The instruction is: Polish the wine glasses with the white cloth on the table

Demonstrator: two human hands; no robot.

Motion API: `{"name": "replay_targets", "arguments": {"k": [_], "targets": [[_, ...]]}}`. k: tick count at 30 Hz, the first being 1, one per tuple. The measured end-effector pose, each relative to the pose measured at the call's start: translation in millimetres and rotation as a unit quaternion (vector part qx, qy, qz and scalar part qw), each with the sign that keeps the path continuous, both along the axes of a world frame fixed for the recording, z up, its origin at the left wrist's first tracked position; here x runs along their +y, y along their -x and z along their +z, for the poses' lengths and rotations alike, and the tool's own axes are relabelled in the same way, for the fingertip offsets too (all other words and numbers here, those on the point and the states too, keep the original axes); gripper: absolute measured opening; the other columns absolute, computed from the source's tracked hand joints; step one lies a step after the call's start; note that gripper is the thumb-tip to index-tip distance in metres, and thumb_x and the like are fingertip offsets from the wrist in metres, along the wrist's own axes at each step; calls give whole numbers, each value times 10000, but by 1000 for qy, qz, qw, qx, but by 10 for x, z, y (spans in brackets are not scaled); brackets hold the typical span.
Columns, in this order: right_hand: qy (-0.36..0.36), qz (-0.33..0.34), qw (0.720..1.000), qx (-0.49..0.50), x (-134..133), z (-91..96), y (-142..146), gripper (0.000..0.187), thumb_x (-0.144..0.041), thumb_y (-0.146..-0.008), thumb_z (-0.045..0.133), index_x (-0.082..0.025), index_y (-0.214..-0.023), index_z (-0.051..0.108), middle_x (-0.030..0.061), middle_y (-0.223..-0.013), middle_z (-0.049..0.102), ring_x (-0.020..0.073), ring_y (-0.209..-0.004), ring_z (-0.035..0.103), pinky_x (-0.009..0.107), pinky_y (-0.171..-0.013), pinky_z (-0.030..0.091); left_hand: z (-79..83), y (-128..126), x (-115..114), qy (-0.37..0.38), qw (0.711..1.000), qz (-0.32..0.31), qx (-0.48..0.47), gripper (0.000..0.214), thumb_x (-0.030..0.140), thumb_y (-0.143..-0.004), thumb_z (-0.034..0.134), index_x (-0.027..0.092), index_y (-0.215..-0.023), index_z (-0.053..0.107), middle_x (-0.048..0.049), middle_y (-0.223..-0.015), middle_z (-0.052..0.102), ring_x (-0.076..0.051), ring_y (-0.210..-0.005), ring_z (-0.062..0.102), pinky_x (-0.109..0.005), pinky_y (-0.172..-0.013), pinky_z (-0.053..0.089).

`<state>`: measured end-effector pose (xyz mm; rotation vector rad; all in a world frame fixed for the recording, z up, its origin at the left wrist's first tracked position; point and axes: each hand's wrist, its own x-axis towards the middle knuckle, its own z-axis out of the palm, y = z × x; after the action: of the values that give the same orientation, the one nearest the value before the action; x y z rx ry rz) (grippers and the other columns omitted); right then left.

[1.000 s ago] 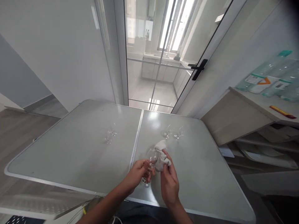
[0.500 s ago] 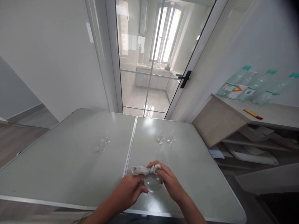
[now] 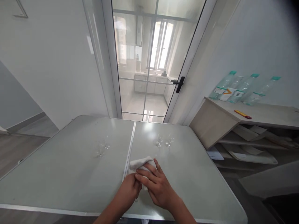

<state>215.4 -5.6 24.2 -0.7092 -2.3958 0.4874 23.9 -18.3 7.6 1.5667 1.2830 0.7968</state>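
My two hands meet over the near middle of a grey folding table [image 3: 70, 174]. My left hand [image 3: 129, 190] is curled shut around a small clear stemmed glass that is almost wholly hidden under my hands. My right hand [image 3: 155, 185] lies over it, fingers pressing a white cloth [image 3: 137, 163] against the glass. The cloth sticks out beyond my fingertips, away from me. Two small clear glasses [image 3: 164, 141] stand on the right table half. Two more small glasses [image 3: 102, 149] stand on the left half.
A glass door with a black handle [image 3: 178, 83] stands behind the table. At the right is a wooden shelf unit [image 3: 233, 124] with several plastic bottles [image 3: 238, 88] and a red and yellow pen-like object [image 3: 243, 114] on top.
The glass and cloth came nearer to me and lower. My right hand went from pinching the cloth beside the glass to lying over it. The view tilted up.
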Motion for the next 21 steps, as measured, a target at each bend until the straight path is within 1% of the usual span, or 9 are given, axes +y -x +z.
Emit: {"name": "replay_targets", "arguments": {"k": [4,6,9,11,14,15,16,18,21], "targets": [[112,-27,993,22,-66,429,-62,666,-17,-777,481,-273,-1382,594,40,-1309,677,247,-1315,530,455,-1167,387,162,102,-83,-73,985,-59,146,176,258,-913,495,189,-820,628,-84,-817,725,-221,-736,652,-292,-657,409],[189,-63,978,66,-102,475,-92,551,-47,-799,504,-265,-1281,657,45,-1218,707,242,-1202,595,384,-1041,484,205,135,-121,-106,967,-92,213,138,229,-906,508,198,-849,630,-88,-840,738,-237,-761,678,-292,-659,400],[316,-89,938,115,-100,357,-179,248,-174,-862,569,-238,-1022,747,19,-966,743,217,-930,653,340,-884,516,218,162,-178,-178,937,-171,247,106,203,-888,540,215,-917,641,-82,-835,740,-241,-760,690,-290,-658,404],[444,-95,872,180,-82,225,-225,177,-289,-884,598,-195,-853,744,18,-842,730,202,-824,640,305,-778,514,221,172,-200,-229,923,-193,241,163,188,-883,541,221,-992,658,-82,-815,731,-233,-745,681,-290,-662,414],[652,-115,679,318,-80,55,-183,326,-438,-861,614,-146,-747,704,32,-710,689,161,-624,586,253,-596,468,243,165,-172,-254,935,-146,198,162,221,-902,536,216,-971,682,-70,-749,705,-204,-688,651,-278,-651,424],[675,-100,636,360,-92,18,-133,348,-452,-848,618,-135,-726,696,42,-685,682,158,-599,582,251,-582,464,253,151,-146,-243,949,-106,172,152,249,-910,539,213,-919,687,-61,-725,695,-191,-662,638,-270,-643,428],[672,-86,616,402,-110,-11,-70,344,-450,-832,630,-125,-751,708,62,-709,699,174,-624,610,262,-602,482,260,129,-117,-224,963,-60,141,165,280,-914,546,208,-863,686,-53,-706,688,-181,-644,628,-263,-637,434],[603,-98,625,486,-162,-52,77,344,-426,-820,668,-117,-949,745,104,-900,754,235,-802,689,307,-718,534,256,69,-57,-168,983,37,68,262,365,-919,552,193,-760,670,-44,-662,676,-172,-605,613,-254,-610,446],[442,-197,682,548,-268,-121,279,467,-439,-883,671,-217,-1294,659,85,-1315,682,283,-1197,631,376,-987,508,205,-31,-9,-59,991,112,-45,484,579,-896,544,166,-665,648,-68,-628,683,-189,-559,630,-258,-531,453]]}}
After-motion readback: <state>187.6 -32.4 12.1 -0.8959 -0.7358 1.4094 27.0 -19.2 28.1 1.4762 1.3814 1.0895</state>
